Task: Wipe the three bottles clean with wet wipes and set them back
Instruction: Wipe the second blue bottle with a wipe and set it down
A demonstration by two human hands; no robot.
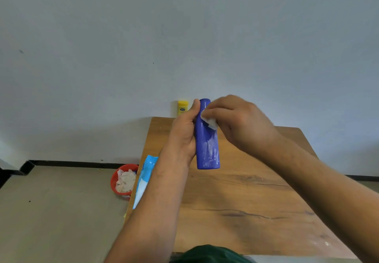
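Note:
A tall blue bottle (207,145) is held up above the wooden table (235,201), its surface wet and streaked. My left hand (184,131) grips it from the left side, thumb lying along its edge. My right hand (235,119) pinches a white wet wipe (210,121) and presses it against the upper part of the bottle. A small yellow bottle (182,107) stands at the table's far left corner, against the wall, partly behind my left hand. No third bottle is visible.
A light blue pack of wet wipes (144,178) lies along the table's left edge. On the floor to the left stands a red bin (114,177) with several crumpled used wipes. A grey wall rises right behind the table.

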